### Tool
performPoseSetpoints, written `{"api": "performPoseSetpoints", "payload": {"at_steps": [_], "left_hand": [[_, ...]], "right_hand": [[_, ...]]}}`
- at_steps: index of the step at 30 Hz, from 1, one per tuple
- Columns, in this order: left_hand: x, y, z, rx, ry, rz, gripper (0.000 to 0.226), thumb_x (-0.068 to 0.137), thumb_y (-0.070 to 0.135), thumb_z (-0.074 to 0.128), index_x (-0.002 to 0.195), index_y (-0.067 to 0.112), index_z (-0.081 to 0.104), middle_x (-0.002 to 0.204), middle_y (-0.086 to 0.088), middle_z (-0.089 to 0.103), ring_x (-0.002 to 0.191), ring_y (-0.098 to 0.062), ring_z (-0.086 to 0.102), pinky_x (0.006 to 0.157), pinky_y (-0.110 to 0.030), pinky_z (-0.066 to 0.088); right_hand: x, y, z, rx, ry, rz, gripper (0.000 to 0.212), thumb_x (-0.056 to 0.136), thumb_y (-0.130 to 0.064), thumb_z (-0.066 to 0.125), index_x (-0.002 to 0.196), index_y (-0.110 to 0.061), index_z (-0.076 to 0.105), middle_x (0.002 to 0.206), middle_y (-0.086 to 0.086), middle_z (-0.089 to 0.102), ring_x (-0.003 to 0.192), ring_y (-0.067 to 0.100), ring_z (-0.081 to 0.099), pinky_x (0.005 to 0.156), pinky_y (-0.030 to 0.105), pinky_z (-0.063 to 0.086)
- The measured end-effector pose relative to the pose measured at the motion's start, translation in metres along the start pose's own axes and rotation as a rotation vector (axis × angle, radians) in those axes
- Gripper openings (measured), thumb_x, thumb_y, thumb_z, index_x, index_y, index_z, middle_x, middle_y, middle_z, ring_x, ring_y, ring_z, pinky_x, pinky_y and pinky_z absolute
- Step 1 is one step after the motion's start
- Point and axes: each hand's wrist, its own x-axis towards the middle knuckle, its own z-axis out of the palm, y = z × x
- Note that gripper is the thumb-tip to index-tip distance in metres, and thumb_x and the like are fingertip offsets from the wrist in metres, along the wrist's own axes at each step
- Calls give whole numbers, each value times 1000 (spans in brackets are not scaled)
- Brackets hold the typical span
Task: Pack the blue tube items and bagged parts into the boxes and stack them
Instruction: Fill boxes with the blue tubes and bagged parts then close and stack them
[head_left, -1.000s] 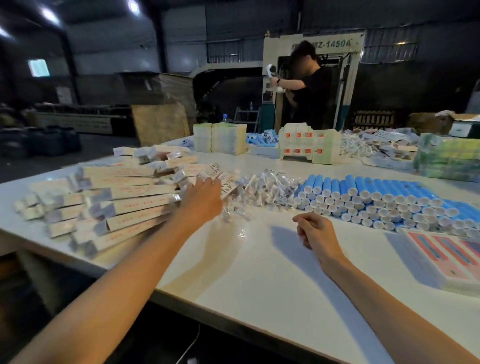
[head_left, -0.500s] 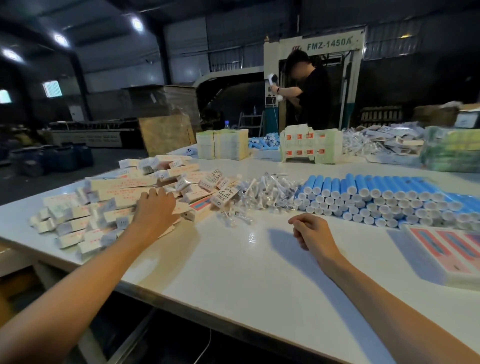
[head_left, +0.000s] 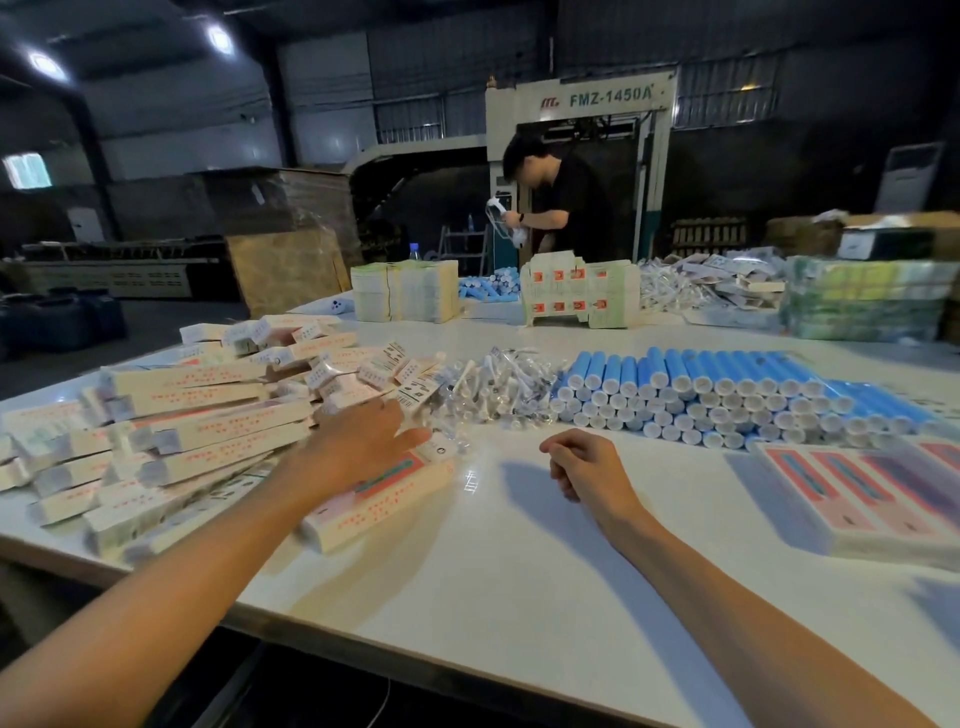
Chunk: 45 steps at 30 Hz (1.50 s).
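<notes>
A heap of long cream boxes (head_left: 197, 415) with red print covers the table's left side. My left hand (head_left: 358, 441) lies flat, fingers spread, on top of one such box (head_left: 374, 506) at the heap's near right edge. Small clear bagged parts (head_left: 498, 389) are piled in the middle. To their right lie stacked blue tubes (head_left: 727, 384) with white caps facing me. My right hand (head_left: 582, 467) rests on the bare white table (head_left: 519, 582), fingers loosely curled, holding nothing.
Flat printed box blanks (head_left: 872, 493) lie at the right near the edge. At the far side stand bundles of flat cartons (head_left: 405, 291), a punched card stack (head_left: 582, 291), wrapped packs (head_left: 872, 301) and another person (head_left: 561, 208) by a machine.
My left hand went from the far end of the box heap to its left part, then to its near right edge, and now rests on a box there. My right hand has barely moved.
</notes>
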Motion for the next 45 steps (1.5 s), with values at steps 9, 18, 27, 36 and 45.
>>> {"api": "performPoseSetpoints", "payload": {"at_steps": [9,18,27,36,45], "left_hand": [[-10,18,46,107,-12,38,54,114,50,37,155,16,38,141,-7,58,128,-31,59,91,-44,51],[21,67,8,-1116,146,147,28,108,39,61,125,17,65,106,-2,81,93,-23,79,86,-47,63],[42,108,61,-1772,190,137,28,107,34,63,129,16,64,113,-8,81,83,-28,81,74,-36,66],[47,106,73,-1769,164,132,32,110,39,57,134,19,60,108,-6,81,77,-22,78,67,-30,63],[41,107,73,-1860,39,214,38,107,41,58,137,19,57,118,-14,77,81,-29,75,74,-40,62]], "right_hand": [[0,0,2,-24,-18,5,20,101,-3,54,93,-8,72,65,4,62,55,17,48,49,27,36],[8,-46,-15,-309,307,-179,17,100,-11,55,98,-13,72,83,3,72,78,17,68,71,37,54],[98,-80,-87,-1313,376,-30,28,102,-17,46,125,-2,54,134,18,50,126,37,43,99,47,40],[131,-57,-84,-1885,313,26,29,99,-24,54,126,-18,65,132,10,51,126,29,43,99,41,38],[129,-63,-68,-1864,289,37,38,95,-14,61,128,0,48,126,20,57,114,32,56,96,35,48]]}}
